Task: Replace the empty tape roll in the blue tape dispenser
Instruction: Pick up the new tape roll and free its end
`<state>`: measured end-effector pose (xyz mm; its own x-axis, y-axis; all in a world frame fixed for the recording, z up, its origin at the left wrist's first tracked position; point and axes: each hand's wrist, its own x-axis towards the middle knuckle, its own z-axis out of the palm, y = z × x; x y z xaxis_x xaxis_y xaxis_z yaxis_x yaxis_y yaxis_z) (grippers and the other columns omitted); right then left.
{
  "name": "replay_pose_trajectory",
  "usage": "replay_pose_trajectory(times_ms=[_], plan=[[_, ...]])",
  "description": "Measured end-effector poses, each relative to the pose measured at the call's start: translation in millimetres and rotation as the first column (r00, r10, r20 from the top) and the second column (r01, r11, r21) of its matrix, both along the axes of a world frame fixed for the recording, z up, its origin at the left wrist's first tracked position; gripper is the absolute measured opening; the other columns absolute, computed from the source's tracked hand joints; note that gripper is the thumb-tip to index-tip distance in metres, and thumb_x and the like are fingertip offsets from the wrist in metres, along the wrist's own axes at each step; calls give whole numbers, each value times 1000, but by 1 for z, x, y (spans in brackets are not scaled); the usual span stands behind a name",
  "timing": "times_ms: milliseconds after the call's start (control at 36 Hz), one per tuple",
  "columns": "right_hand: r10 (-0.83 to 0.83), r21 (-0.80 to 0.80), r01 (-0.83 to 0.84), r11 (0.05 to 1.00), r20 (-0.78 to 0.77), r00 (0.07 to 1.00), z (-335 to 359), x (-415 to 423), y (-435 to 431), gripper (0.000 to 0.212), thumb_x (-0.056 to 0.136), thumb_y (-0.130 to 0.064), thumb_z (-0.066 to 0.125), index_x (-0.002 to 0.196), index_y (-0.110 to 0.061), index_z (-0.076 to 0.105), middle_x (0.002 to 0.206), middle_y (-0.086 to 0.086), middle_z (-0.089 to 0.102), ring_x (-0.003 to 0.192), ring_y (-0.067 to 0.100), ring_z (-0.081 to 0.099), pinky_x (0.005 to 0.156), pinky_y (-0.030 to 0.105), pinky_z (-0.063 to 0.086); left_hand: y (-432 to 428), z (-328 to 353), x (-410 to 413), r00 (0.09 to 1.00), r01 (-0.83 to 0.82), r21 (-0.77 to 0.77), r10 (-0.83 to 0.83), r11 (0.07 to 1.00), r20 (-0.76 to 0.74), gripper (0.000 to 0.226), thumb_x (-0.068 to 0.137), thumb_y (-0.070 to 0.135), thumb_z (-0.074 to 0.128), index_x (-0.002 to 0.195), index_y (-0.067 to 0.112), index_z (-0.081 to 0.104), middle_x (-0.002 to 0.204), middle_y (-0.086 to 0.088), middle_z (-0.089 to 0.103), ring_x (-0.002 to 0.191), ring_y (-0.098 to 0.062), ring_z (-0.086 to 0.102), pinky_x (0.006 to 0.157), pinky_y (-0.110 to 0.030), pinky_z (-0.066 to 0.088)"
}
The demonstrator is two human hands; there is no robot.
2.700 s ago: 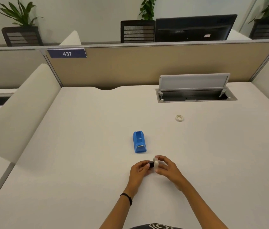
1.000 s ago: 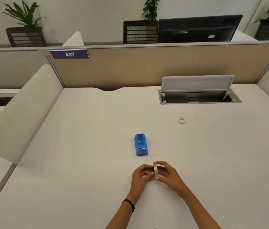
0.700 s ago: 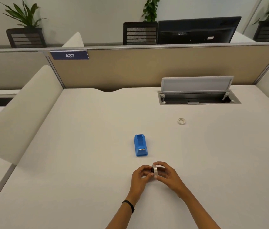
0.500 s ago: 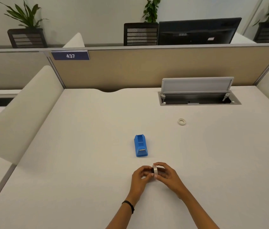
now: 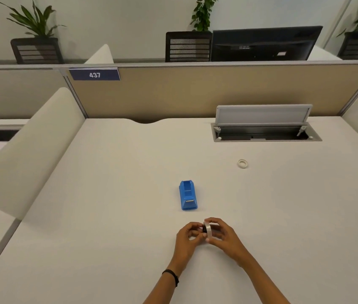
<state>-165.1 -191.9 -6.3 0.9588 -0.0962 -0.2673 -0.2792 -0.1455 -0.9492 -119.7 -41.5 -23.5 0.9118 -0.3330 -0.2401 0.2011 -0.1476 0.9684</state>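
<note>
White tape roll (image 5: 208, 230) pinched between left hand (image 5: 187, 240), right hand (image 5: 223, 237); dark core mostly hidden.

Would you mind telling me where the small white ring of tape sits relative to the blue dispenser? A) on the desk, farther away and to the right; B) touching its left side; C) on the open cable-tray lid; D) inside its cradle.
A: the small white ring lies flat on the desk, apart from the blue dispenser, beyond it and to its right.
</note>
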Motion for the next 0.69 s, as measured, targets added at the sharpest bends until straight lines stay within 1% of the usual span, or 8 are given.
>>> replay_pose_trajectory(times_ms=[56, 167, 250, 306, 417, 500, 583, 694], plan=[[-1, -3, 1, 1000, 8, 1000, 0, 1, 0, 47, 77, -11, 73, 116, -29, 54, 120, -5, 60, 108, 8, 61, 82, 15, 52, 0, 0, 1, 1000, -3, 1, 3, 1000, 0, 20, 81, 10, 71, 90, 26, 65, 89, 6, 69, 78, -2, 66, 67, -9, 51], [-5, -8, 5, 1000, 21, 1000, 2, 2, -1, 46, 74, -8, 74, 110, -29, 56, 116, -5, 63, 104, 8, 63, 78, 14, 52, 1, -2, 2, 1000, -2, 12, 2, 1000, 3, 11, 79, 9, 72, 87, 17, 68, 88, 2, 71, 80, -8, 68, 69, -14, 53], [-23, -2, 23, 1000, 26, 999, 1, 2, -2, 46, 72, -6, 76, 109, -26, 58, 113, -3, 65, 101, 10, 65, 78, 15, 52, 0, -5, 1, 1000, -17, 14, 17, 1000, 10, 8, 79, 7, 71, 85, 12, 69, 85, 1, 71, 81, -8, 67, 71, -14, 53], [-33, -5, 33, 999, 25, 999, 0, 1, -3, 46, 70, -8, 77, 108, -26, 59, 111, -3, 66, 101, 11, 65, 78, 15, 52, 0, -6, 0, 1000, -24, 23, 23, 999, 13, 7, 79, 6, 71, 85, 11, 69, 84, 0, 71, 80, -6, 66, 72, -14, 52], [-52, -5, 52, 999, 17, 998, -3, 1, -4, 46, 67, -12, 80, 105, -30, 61, 108, -5, 68, 100, 11, 65, 78, 15, 53, 0, -6, 0, 1000, -12, 38, 11, 999, 29, 10, 80, 7, 71, 89, 4, 69, 88, -7, 70, 79, -7, 66, 72, -16, 53], [-67, -11, 67, 998, 9, 998, -6, 0, -4, 46, 67, -13, 82, 105, -29, 61, 109, -5, 67, 99, 10, 65, 78, 16, 54, 1, -5, 1, 998, 16, 53, -19, 998, 52, 9, 83, 8, 67, 91, 5, 70, 90, -11, 69, 81, -9, 65, 74, -17, 52], [-66, -16, 66, 998, 5, 998, -7, 0, -5, 47, 67, -12, 82, 106, -27, 61, 110, -3, 66, 100, 10, 65, 78, 16, 54, 2, -4, 1, 998, 27, 66, -31, 997, 60, 8, 85, 8, 65, 90, 6, 71, 90, -10, 69, 81, -10, 64, 76, -19, 53], [-64, -22, 64, 998, 0, 998, -8, 1, -5, 47, 68, -11, 81, 108, -23, 60, 111, -1, 66, 101, 13, 64, 81, 20, 55, 1, -4, 1, 998, 17, 79, -22, 997, 62, 7, 84, 8, 66, 89, 7, 71, 88, -9, 68, 78, -4, 63, 74, -16, 52]])
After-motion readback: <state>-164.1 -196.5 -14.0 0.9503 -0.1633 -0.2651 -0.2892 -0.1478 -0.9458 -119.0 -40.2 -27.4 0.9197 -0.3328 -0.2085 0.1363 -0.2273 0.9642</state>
